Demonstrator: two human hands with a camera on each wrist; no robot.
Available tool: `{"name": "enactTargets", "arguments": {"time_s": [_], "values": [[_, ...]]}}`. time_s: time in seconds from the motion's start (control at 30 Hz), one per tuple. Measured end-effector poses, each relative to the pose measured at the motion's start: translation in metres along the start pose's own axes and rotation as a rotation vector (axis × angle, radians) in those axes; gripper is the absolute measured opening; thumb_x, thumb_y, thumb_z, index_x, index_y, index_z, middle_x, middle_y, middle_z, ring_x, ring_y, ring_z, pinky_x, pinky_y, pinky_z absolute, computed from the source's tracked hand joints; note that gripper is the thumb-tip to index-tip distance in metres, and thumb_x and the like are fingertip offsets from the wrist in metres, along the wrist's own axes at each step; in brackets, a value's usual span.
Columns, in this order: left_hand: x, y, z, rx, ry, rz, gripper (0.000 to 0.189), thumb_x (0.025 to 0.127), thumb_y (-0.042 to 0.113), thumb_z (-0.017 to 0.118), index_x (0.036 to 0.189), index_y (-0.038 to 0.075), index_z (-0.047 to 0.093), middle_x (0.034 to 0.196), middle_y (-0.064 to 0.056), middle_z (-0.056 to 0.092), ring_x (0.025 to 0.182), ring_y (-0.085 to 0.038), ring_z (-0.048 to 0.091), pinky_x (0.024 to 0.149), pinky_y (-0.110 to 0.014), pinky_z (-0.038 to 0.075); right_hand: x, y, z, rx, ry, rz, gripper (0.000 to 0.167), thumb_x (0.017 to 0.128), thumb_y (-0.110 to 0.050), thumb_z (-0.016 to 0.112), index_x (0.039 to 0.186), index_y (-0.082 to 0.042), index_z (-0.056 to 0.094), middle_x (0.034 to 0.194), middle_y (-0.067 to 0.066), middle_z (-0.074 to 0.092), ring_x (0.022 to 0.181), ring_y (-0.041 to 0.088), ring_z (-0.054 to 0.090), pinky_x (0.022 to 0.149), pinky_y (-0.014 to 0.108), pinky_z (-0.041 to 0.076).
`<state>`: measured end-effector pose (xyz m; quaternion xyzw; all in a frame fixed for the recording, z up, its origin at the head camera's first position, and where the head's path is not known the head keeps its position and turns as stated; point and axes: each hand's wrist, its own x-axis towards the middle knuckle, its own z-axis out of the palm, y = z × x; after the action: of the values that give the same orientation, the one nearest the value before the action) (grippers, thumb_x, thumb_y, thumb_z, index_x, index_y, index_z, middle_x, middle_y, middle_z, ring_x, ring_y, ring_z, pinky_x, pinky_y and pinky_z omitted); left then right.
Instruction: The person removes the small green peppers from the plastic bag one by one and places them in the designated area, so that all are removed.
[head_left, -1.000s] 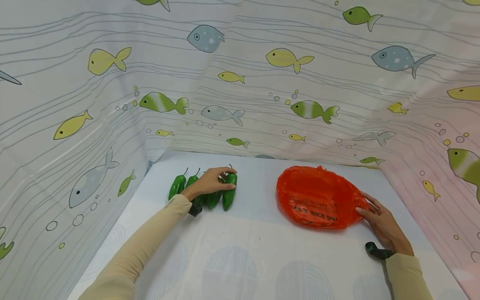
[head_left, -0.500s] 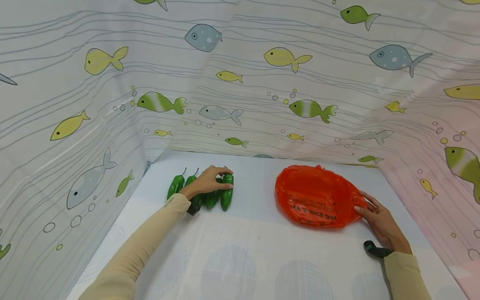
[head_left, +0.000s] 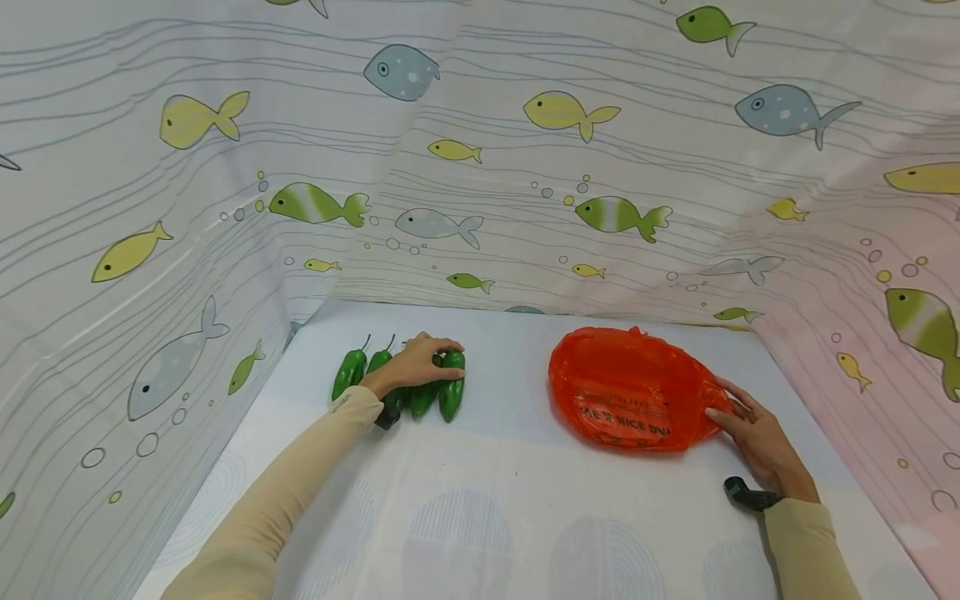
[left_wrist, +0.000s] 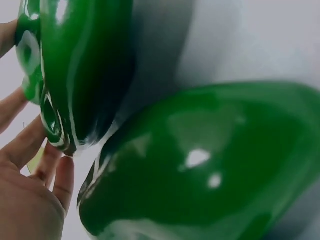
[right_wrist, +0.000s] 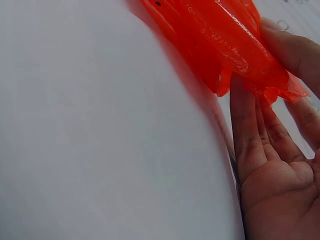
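At the right end of a row of green chili peppers, my left hand point(head_left: 408, 365) pinches the last pepper point(head_left: 452, 398) near its top, between thumb and fingers. The lower end of that pepper points toward me. Beside it lies another pepper point(head_left: 422, 400), partly covered by the hand. In the left wrist view, one large glossy pepper point(left_wrist: 210, 165) fills the lower right, with fingers point(left_wrist: 30, 142) behind the upper one. On the right, a red plastic bag point(head_left: 558, 367) lies spread with its opening up. My right hand point(head_left: 765, 437) pinches its gathered right end, thumb on top.
Two more green peppers point(head_left: 349, 372) lie left of my left wrist, stems pointing away. A white patterned cloth point(head_left: 517, 500) covers the table. Fish-printed sheets point(head_left: 510, 192) rise as walls at the back and both sides.
The whole head view has drifted slightly. My left fingers have settled over the top of the rightmost pepper, and its stem is now hidden. The right hand keeps its hold on the bag.
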<state>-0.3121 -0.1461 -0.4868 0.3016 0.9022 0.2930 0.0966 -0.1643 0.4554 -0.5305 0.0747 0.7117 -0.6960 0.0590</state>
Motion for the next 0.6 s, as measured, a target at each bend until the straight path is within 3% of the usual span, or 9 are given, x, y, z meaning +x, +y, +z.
{"name": "enactTargets", "arguments": {"time_s": [0.4,0.5,0.6], "values": [[-0.002,-0.002,0.000,0.027,-0.001,0.010,0.058,0.096,0.046,0.072,0.142,0.012,0.062,0.133,-0.007,0.064,0.119,-0.030,0.049,0.103,-0.057,0.038,0.001,-0.006,0.001,-0.059,0.016,0.018,0.080,0.098,-0.025,0.074,0.163,-0.035,0.028,0.168,0.013,0.016,0.120,-0.001,0.048,0.088,0.012,0.051],[-0.003,0.000,-0.003,0.014,0.010,0.021,0.057,0.097,0.044,0.071,0.142,0.010,0.061,0.134,-0.009,0.063,0.122,-0.032,0.050,0.107,-0.062,0.032,-0.001,-0.008,-0.001,-0.099,0.015,0.040,0.081,0.098,-0.029,0.073,0.163,-0.036,0.027,0.170,0.013,0.012,0.131,0.010,0.041,0.088,0.012,0.051],[-0.005,0.001,-0.010,-0.009,0.036,0.029,0.056,0.098,0.042,0.070,0.142,0.008,0.061,0.137,-0.011,0.062,0.124,-0.034,0.053,0.108,-0.064,0.027,-0.005,-0.013,-0.004,-0.233,0.016,0.055,0.082,0.097,-0.040,0.072,0.164,-0.039,0.024,0.170,0.016,0.011,0.143,0.029,0.030,0.087,0.013,0.052]]}}
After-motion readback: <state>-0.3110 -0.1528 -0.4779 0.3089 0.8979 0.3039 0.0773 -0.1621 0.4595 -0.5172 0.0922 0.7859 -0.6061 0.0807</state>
